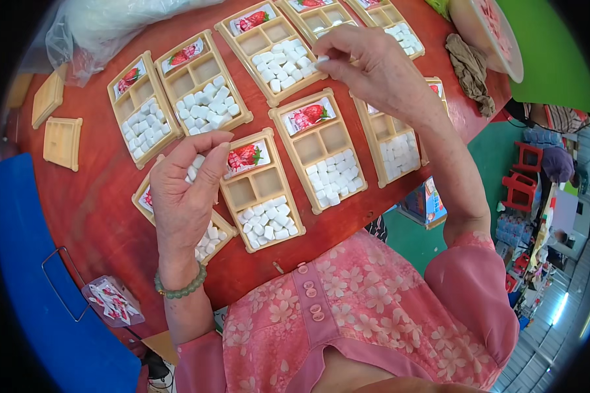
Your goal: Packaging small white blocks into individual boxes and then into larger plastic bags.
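Observation:
Several small white marshmallows (195,168) are cupped in my left hand (189,187), its fingers curled round them above the trays at the front left. Between thumb and fingertips, my right hand (367,65) pinches one white marshmallow (322,59) over the right edge of a tan divided tray (238,47) at the back. That tray has a strawberry-printed packet (252,20) in its top slot and a heap of marshmallows in its large compartment. Another filled tray (273,190) lies just right of my left hand, and one more (314,141) stands in the middle.
More such trays (204,63) cover the red table (98,203). A clear plastic bag (121,26) lies at the back left, near two loose tan pieces (63,143). A brown cloth (470,72) and a pale bowl (469,23) are at the right. A tub of packets (111,301) sits front left.

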`<state>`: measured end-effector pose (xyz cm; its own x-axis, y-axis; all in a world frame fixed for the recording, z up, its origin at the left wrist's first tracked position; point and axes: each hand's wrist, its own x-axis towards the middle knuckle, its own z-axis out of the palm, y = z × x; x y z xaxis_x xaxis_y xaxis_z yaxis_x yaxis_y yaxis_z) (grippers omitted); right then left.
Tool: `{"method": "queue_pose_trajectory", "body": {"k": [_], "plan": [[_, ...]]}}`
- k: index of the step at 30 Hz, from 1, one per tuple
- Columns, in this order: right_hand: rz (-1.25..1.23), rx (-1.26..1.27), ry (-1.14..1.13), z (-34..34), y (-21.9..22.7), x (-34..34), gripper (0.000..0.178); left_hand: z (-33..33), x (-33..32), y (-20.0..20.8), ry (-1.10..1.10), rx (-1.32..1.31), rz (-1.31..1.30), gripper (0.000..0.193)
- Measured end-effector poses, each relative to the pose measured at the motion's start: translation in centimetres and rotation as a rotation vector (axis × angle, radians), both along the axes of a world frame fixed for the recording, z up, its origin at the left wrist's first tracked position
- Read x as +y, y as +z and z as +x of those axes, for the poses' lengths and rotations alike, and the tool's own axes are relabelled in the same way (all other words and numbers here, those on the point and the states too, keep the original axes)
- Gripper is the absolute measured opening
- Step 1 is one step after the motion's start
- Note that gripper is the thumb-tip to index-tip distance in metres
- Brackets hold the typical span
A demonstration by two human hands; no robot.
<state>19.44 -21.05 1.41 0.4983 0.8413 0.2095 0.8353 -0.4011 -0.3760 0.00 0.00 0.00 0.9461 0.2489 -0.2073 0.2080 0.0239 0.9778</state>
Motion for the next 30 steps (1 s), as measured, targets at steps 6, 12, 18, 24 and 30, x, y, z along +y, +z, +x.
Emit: {"method": "queue_pose_trajectory", "body": {"k": [6,12,18,24,30], "plan": [[0.137,0.554,-0.255,0.3,0.3,1.3,0.009,0.1,0.3,0.4,0.015,0.004,0.027,0.019],[0.117,0.403,-0.158,0.8,-1.3,1.4,0.008,0.1,0.3,0.3,0.019,0.011,0.016,0.016],[0.001,0.149,-0.106,0.5,-0.2,2.3,0.007,0.0,0.2,0.3,0.028,0.026,-0.019,0.016],[-0.032,0.094,-0.097,0.4,-0.5,2.4,0.01,0.0,0.2,0.2,0.011,0.004,0.008,0.018],[0.013,0.26,-0.186,0.3,-1.2,2.2,0.011,0.1,0.1,0.5,0.022,0.003,0.028,0.016]]}}
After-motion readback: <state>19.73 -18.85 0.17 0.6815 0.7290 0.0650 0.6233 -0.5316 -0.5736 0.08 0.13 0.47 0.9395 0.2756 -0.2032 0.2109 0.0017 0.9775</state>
